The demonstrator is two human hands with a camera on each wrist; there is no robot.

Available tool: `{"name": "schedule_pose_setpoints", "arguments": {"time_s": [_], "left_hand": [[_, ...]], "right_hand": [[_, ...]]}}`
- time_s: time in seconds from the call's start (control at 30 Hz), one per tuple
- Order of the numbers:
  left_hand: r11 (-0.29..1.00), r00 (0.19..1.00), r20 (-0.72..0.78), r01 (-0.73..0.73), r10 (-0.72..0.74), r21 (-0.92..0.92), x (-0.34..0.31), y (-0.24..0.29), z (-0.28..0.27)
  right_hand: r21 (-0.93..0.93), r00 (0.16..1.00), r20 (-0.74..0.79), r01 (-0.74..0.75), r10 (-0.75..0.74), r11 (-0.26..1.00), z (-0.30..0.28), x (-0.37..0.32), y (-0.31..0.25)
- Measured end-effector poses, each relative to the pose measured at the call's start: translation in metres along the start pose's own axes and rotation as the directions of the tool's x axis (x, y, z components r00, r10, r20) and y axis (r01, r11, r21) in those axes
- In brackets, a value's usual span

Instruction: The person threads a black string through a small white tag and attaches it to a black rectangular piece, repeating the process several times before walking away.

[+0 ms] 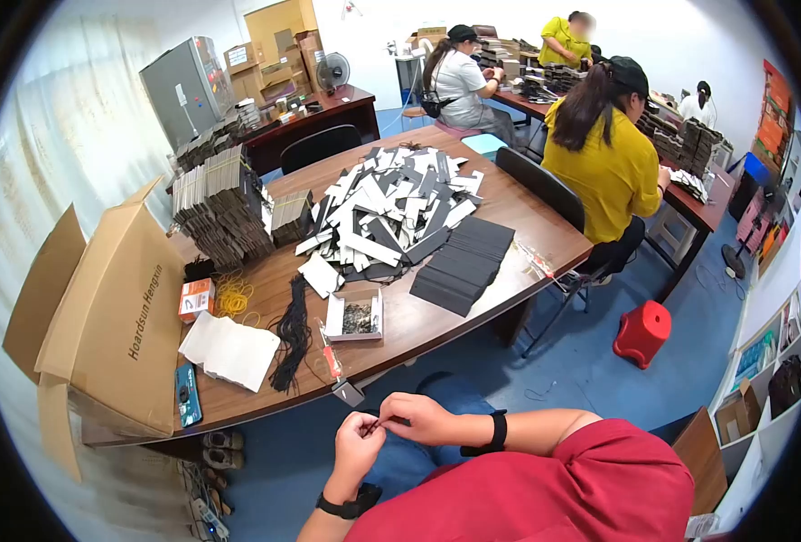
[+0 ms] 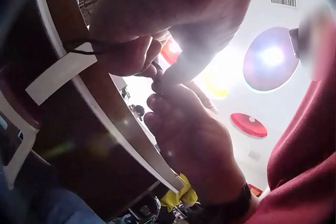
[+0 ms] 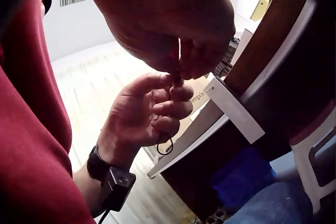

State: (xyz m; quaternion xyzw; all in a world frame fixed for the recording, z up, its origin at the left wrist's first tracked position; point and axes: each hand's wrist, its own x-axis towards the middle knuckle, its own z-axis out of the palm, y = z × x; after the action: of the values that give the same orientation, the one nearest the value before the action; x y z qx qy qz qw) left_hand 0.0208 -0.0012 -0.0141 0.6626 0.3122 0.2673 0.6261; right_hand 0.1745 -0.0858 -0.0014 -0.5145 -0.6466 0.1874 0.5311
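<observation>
In the head view, my left hand and right hand meet over my lap, just off the table's front edge. Thumbs and fingertips of both pinch a thin black cord, part of which loops below the left hand in the right wrist view. What the fingertips cover is hidden. A white strip tag with a small hole near one end hangs close by the fingers. The left wrist view shows this tag too, below a stray length of cord.
On the table lie a heap of black and white tags, stacked black strips, a small box of metal bits, black cords and a white cloth-like sheet. A carton stands left. Several people sit or stand beyond.
</observation>
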Motion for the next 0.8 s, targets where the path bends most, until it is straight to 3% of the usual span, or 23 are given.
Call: {"name": "schedule_pose_setpoints", "arguments": {"time_s": [0.03, 0.13, 0.23, 0.33, 0.53, 0.63, 0.73, 0.8], "left_hand": [[1.000, 1.000, 0.007, 0.008, -0.008, -0.011, -0.001, 0.003, 0.000], [0.962, 0.987, 0.017, -0.162, 0.162, 0.219, -0.007, 0.026, 0.000], [0.914, 0.971, 0.029, -0.232, 0.236, 0.332, -0.011, 0.034, 0.000], [0.909, 0.956, -0.027, -0.269, 0.293, 0.319, -0.012, 0.037, 0.006], [0.863, 0.916, -0.098, -0.325, 0.389, 0.387, -0.008, 0.032, 0.012], [0.810, 0.886, -0.071, -0.383, 0.458, 0.443, -0.003, 0.031, 0.014], [0.803, 0.893, -0.040, -0.382, 0.448, 0.456, 0.002, 0.026, 0.018], [0.841, 0.919, -0.038, -0.341, 0.392, 0.420, 0.006, 0.023, 0.019]], "right_hand": [[0.027, 1.000, -0.004, -0.005, 0.005, 1.000, 0.000, 0.000, 0.000], [0.058, 1.000, -0.011, 0.011, -0.011, 0.998, -0.002, 0.001, -0.003], [0.092, 0.999, 0.009, 0.030, -0.031, 0.995, -0.003, 0.002, -0.005], [-0.046, 0.974, 0.012, 0.225, -0.225, 0.973, -0.007, 0.009, -0.004], [-0.023, 0.992, -0.047, 0.113, -0.114, 0.993, -0.006, 0.014, -0.006], [0.010, 0.995, -0.085, -0.042, 0.043, 0.999, -0.005, 0.008, -0.007], [-0.021, 0.974, -0.223, -0.042, 0.036, 0.999, 0.000, 0.002, -0.009], [-0.151, 0.974, -0.223, -0.007, -0.027, 0.989, -0.004, 0.000, -0.004]]}}
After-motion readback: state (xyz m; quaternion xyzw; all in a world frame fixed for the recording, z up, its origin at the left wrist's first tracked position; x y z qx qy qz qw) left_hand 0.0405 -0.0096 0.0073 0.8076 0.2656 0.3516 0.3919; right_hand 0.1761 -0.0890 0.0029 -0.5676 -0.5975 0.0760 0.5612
